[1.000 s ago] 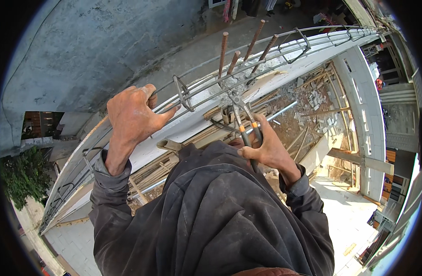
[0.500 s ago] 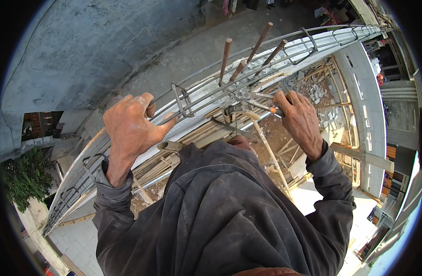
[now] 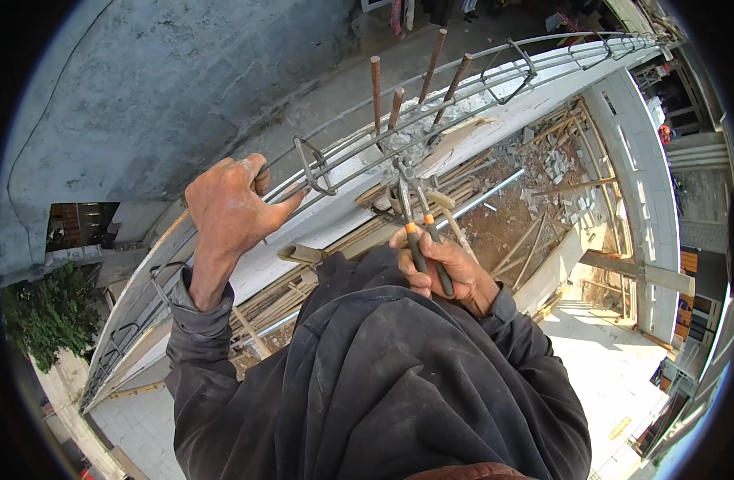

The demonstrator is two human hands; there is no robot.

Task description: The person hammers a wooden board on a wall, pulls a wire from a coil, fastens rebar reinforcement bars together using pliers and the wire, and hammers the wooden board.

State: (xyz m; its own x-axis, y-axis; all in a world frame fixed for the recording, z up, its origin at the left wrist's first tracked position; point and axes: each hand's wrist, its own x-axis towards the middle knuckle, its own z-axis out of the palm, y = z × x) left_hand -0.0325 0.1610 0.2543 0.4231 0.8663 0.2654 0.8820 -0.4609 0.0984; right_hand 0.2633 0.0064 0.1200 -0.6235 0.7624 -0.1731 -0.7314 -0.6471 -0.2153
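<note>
My left hand (image 3: 232,200) is closed around the long bars of a rebar cage (image 3: 507,98), left of a square stirrup (image 3: 305,166). In my right hand (image 3: 461,274), close to my body, is a pair of tower pincers (image 3: 416,240) with dark handles and orange bands. The pincers' jaws point up and away from me, near the wall top below the cage. Several rusty upright rods (image 3: 376,90) rise through the cage just beyond the jaws. Whether the jaws touch anything, I cannot tell.
A white wall (image 3: 535,108) runs under the cage. Stacked bamboo and timber (image 3: 367,228) lie below me, with rubble (image 3: 555,164) and loose poles on the ground to the right. A bluish plastered wall (image 3: 167,96) stands at the far left, above a leafy tree (image 3: 51,312).
My right hand has come left and closer to my body, turning the pincers from sideways to nearly upright. My left hand keeps its hold on the cage. The view has shifted slightly.
</note>
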